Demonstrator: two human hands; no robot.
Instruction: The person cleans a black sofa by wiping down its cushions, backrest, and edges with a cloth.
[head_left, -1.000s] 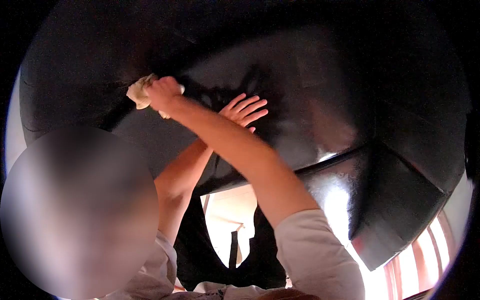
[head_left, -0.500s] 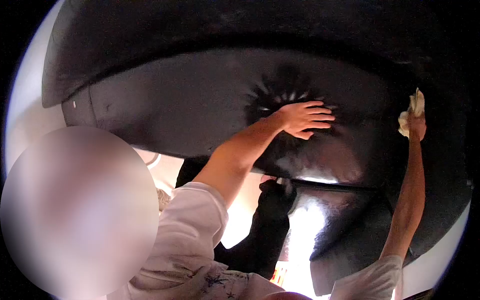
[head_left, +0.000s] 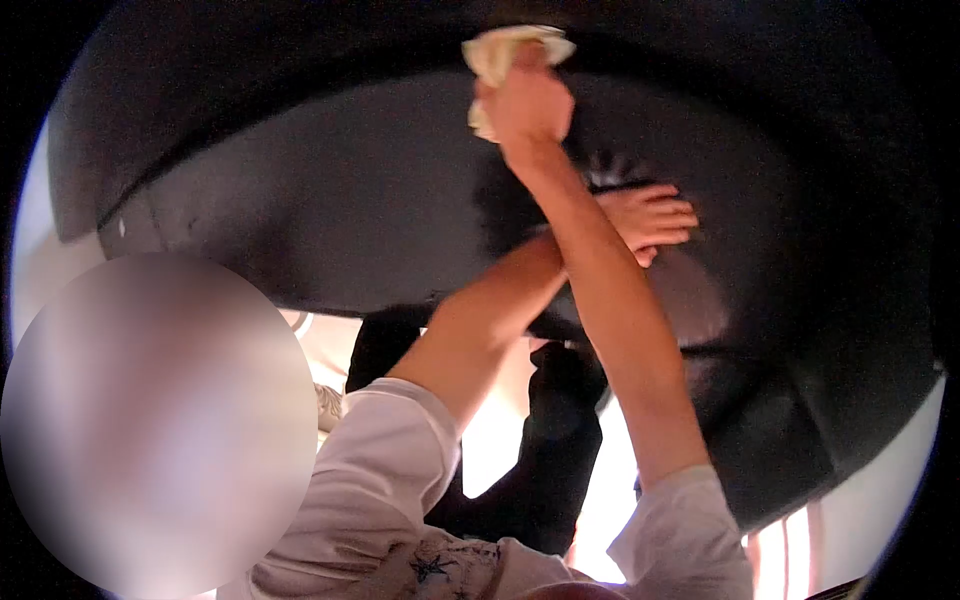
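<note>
A large black padded surface (head_left: 330,190), smooth and slightly shiny, fills most of the view. My left hand (head_left: 652,217) lies on it with the fingers spread, and the surface is wrinkled just above the fingers. My right forearm crosses over my left wrist. At the top middle, my right hand (head_left: 530,105) is closed on a crumpled pale yellow cloth (head_left: 497,55), near the dark curved seam of the surface. The cloth sticks out above and to the left of the hand.
A dark seam (head_left: 250,115) arcs across the upper part of the black surface. Below its near edge, dark-clothed legs (head_left: 565,420) and a bright floor show. A blurred round patch covers the lower left.
My right hand has swept with the cloth from the far right to the top middle, crossing over my left arm. My left hand stays spread on the black surface.
</note>
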